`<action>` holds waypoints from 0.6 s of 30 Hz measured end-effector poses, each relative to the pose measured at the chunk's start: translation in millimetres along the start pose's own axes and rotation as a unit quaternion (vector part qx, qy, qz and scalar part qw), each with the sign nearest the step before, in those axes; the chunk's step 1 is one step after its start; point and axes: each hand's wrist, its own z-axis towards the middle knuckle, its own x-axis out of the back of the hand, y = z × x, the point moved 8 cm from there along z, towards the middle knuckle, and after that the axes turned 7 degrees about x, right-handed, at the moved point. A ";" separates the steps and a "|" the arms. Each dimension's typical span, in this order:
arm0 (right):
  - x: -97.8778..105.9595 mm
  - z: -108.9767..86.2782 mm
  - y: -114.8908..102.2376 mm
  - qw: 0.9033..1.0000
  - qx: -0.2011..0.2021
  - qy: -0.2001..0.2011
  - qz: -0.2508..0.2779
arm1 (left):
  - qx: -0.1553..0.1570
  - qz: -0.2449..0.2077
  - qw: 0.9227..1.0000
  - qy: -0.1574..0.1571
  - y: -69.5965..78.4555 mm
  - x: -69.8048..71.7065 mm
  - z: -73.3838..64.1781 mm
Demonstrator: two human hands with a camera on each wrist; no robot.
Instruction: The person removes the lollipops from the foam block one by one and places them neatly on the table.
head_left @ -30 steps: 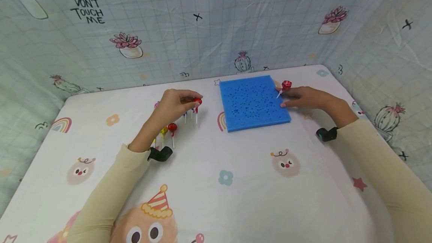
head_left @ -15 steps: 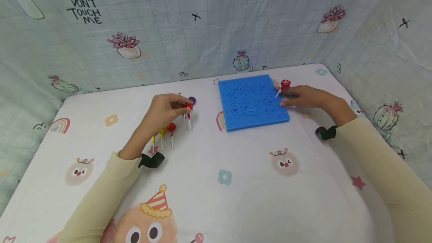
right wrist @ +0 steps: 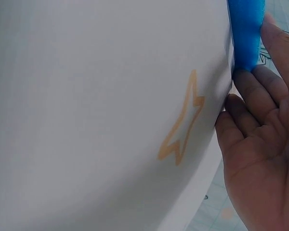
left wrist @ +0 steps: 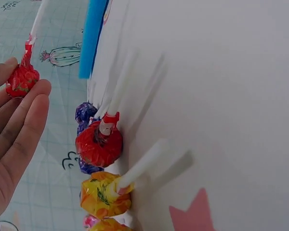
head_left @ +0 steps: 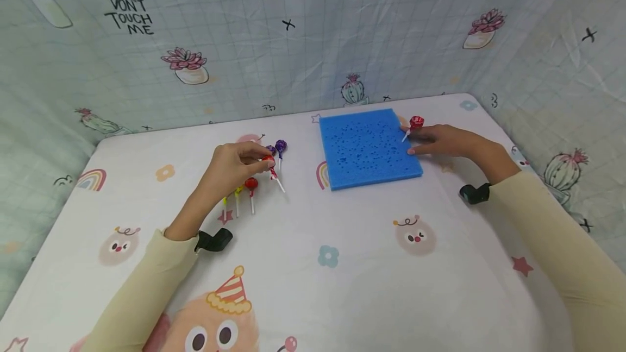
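My left hand (head_left: pixel 227 170) pinches a red-wrapped lollipop (left wrist: pixel 23 83) by its head, and its white stick slants down to the right in the head view. Under and beside this hand are two purple lollipops (head_left: pixel 281 146), a red one (head_left: pixel 251 183) and yellow ones (head_left: pixel 238 190), partly covered by the hand. At the right stands a blue foam board (head_left: pixel 369 148) full of small holes. My right hand (head_left: pixel 446 141) touches its right edge with thumb and fingers. Another red lollipop (head_left: pixel 417 122) leans at that edge, apparently stuck in the foam, in front of the fingers.
A white table cover (head_left: pixel 371 287) with printed cartoon figures lies under everything. Behind the table hangs a pale checked curtain (head_left: pixel 254 58), which also runs along both sides. In the left wrist view, a bit of pink wrapper (left wrist: pixel 89 221) shows beside the yellow lollipops.
My left hand has drawn left and slightly nearer with the red lollipop, whose stick has swung from upright to slanted. Purple lollipops have come into sight behind it. The right hand stays put.
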 end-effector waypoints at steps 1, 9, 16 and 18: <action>-0.2 -0.1 0.4 1.000 0.000 0.000 0.000 | 0.000 0.001 1.000 0.001 -0.4 0.6 -0.8; -0.2 -0.4 1.5 1.000 0.005 -0.002 0.002 | 0.015 0.001 1.000 -0.004 -6.1 4.1 -3.0; 1.2 -0.2 -0.4 1.000 0.013 -0.001 0.004 | 0.009 0.025 1.000 -0.014 -10.1 3.6 -4.1; 1.6 -0.7 -1.5 1.000 0.015 -0.002 0.001 | 0.000 0.034 0.999 -0.015 -9.3 3.1 -4.6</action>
